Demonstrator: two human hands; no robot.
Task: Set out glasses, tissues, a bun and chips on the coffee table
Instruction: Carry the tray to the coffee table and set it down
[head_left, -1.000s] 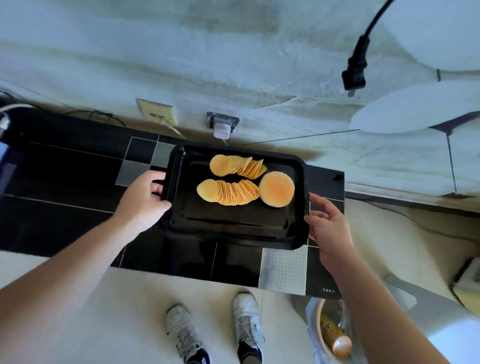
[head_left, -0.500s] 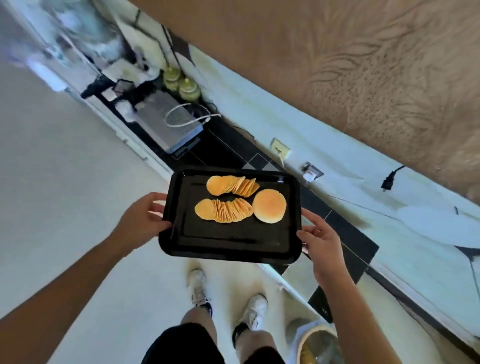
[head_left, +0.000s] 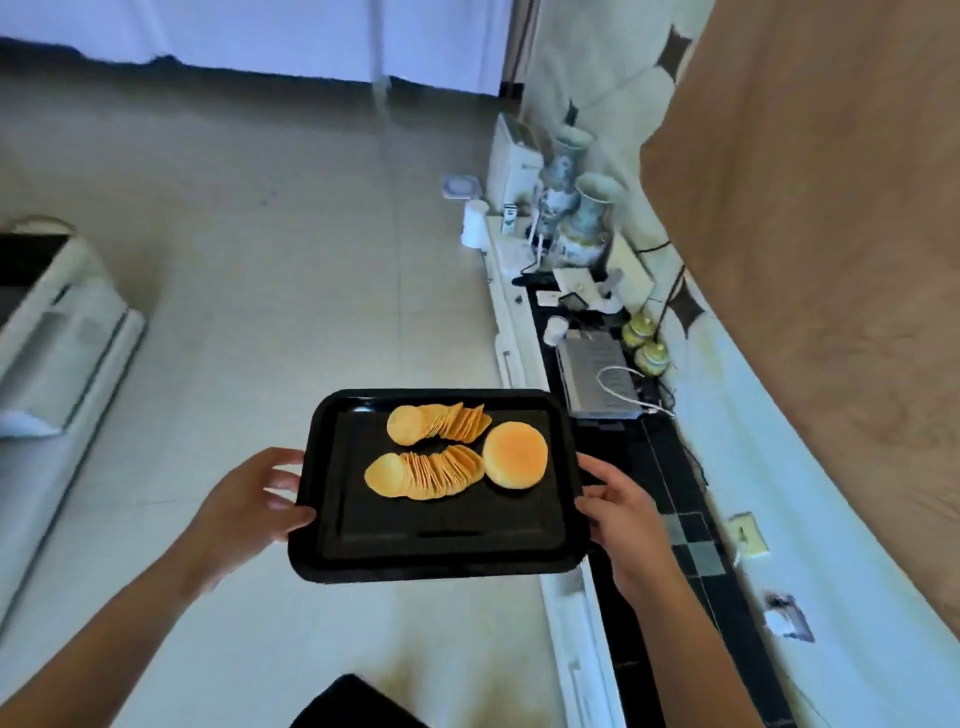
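A black tray (head_left: 363, 551) is carried in the air over the pale tiled floor. On it lie two fanned rows of round chips (head_left: 423, 473) and, to their right, a golden bun (head_left: 515, 455). My left hand (head_left: 249, 499) grips the tray's left rim, thumb on top. My right hand (head_left: 623, 512) grips the right rim. Glasses and tissues are not in view.
A long low cabinet with a black top (head_left: 670, 467) runs along the right wall, holding two patterned vases (head_left: 582, 218), green jars, a grey device (head_left: 597, 379) with a white cable, and small items. A white furniture piece (head_left: 57, 343) stands at the left.
The tray has been lifted off the black cabinet top and swung left, away from the wall. The view has turned with it toward the open floor. Both hands kept their grip.
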